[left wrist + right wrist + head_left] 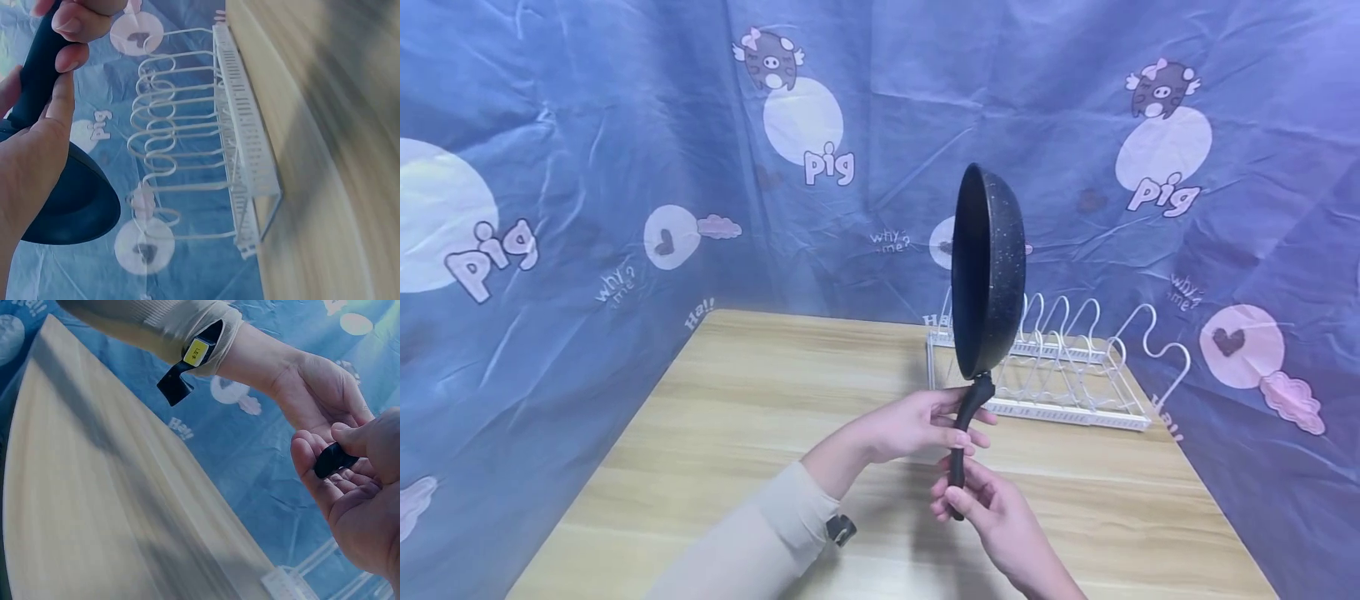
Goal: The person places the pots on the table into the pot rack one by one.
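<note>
A black speckled frying pan [1006,267] is held upright above the table, its handle pointing down and its dark inside facing left. My left hand [910,425] grips the upper part of the black handle [972,402], just below the pan's body. Lower down, my right hand [992,508] pinches the handle's end between thumb and fingers. The handle's tip [334,460] pokes out of the right hand in the right wrist view. In the left wrist view, the pan's bowl [78,200] shows partly behind the left hand.
Behind the pan stands a white wire rack [1067,414] with upright looped dividers, at the table's back right. The wooden table [760,392] carries it. A blue patterned cloth [917,100] hangs around the back and sides. A black strap device [841,529] sits on the left sleeve.
</note>
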### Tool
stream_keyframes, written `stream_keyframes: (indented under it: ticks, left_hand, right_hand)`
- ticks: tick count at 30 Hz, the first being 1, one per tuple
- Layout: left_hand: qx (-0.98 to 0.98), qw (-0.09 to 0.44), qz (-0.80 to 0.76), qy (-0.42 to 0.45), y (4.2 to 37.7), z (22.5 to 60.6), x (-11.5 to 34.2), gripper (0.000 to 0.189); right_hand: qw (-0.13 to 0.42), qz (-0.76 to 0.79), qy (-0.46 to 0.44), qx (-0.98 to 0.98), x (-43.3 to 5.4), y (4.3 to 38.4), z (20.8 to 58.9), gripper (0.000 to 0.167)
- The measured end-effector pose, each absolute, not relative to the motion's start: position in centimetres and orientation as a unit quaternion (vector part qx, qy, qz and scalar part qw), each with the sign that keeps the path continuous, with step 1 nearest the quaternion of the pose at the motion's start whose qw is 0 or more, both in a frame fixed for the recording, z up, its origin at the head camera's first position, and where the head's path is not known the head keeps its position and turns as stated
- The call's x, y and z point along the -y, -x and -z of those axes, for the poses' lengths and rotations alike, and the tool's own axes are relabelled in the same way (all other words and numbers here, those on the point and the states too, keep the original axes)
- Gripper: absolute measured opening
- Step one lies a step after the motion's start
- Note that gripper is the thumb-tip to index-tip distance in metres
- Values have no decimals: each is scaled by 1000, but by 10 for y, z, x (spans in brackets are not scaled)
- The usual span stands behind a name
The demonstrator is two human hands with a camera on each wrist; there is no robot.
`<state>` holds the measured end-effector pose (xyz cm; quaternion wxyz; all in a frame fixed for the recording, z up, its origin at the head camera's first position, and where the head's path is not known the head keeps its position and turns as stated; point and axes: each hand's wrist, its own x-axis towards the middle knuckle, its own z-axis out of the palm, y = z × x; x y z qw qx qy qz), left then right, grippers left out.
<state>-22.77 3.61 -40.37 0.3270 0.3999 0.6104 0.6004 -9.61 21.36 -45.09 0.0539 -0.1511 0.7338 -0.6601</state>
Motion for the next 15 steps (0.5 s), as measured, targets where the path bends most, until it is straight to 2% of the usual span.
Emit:
stream_keyframes:
  ticks: [9,15]
  left_hand:
    - [-597,346,-585,-426,236,399,-77,74]
    - [-583,358,-590,-428,240,399,-97,72]
  right_hand:
    - [7,639,88,-764,-240,92,448,40]
    - [8,644,75,-761,-258,93,446,41]
